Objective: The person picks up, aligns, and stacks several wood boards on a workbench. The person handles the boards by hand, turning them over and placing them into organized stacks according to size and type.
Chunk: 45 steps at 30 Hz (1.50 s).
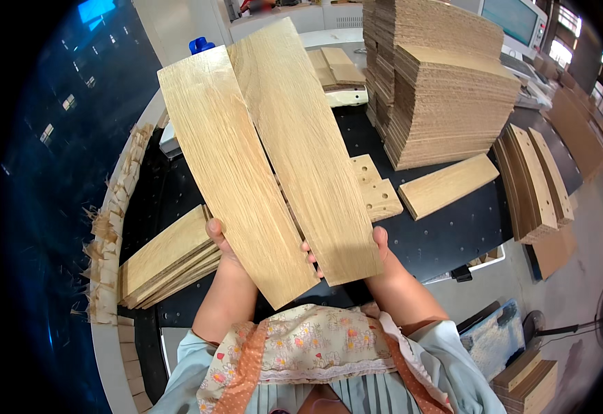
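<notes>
Two long, light wood-grain boards are raised in front of me, side by side, their far ends leaning left. My left hand [225, 250] is closed on the outer edge of the left board [227, 172], its thumb at the edge. On the other side, my right hand [384, 257] grips the right board [309, 162], thumb on its outer edge. Some fingertips show through the narrow gap between the boards near their lower ends; most of the fingers are hidden underneath.
A black perforated work table [425, 241] lies below. On it are a fanned stack of boards [170, 259] at left, drilled pieces [377, 193], a single board [449, 185] and a tall panel stack [446, 90]. More drilled boards [532, 179] stand at right. A monitor [511, 21] is behind.
</notes>
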{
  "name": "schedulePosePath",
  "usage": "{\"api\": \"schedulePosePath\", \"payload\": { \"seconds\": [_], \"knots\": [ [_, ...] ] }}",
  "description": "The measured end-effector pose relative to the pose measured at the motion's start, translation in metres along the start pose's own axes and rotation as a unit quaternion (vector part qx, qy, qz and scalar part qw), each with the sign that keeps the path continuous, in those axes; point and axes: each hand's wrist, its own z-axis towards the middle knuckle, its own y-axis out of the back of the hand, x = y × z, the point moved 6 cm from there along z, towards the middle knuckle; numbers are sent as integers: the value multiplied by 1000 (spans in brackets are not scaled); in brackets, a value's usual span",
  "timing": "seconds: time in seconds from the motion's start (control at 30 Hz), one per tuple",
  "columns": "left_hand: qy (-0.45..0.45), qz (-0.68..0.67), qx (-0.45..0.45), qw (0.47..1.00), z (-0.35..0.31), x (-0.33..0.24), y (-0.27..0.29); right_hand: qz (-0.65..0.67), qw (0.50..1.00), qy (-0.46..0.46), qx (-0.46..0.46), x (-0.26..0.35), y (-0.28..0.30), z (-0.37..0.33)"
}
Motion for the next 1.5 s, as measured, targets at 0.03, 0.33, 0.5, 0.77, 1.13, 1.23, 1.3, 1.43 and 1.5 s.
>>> {"api": "schedulePosePath", "payload": {
  "seconds": [0.03, 0.33, 0.5, 0.77, 1.13, 1.23, 1.3, 1.43, 1.5],
  "knots": [
    [23, 12, 11, 1000, 3, 2, -6, 6, 1000, 0, 1, 1, -1, 0],
    [56, 53, 33, 996, 7, 8, -18, -203, 976, 31, -69, 11, -10, -13],
    [28, 68, -67, 995, 19, 10, -13, -317, 938, 67, -126, 33, -28, -14],
    [57, 12, -49, 997, 19, 13, 7, -318, 924, 116, -178, 43, -37, -14],
    [112, 52, -34, 992, 14, -15, 13, -633, 643, 127, -412, 141, -66, -37],
    [131, 91, -26, 987, 20, -21, 19, -827, 398, 137, -372, 173, -97, -22],
    [135, 103, -34, 985, 25, -21, 17, -942, 150, 179, -242, 176, -119, -13],
    [109, 143, -78, 981, 35, -36, 29, -961, -38, 265, -71, 167, -147, 12],
    [128, 167, -69, 975, 36, -46, 27, -957, -69, 275, -58, 160, -149, 20]
  ]
}}
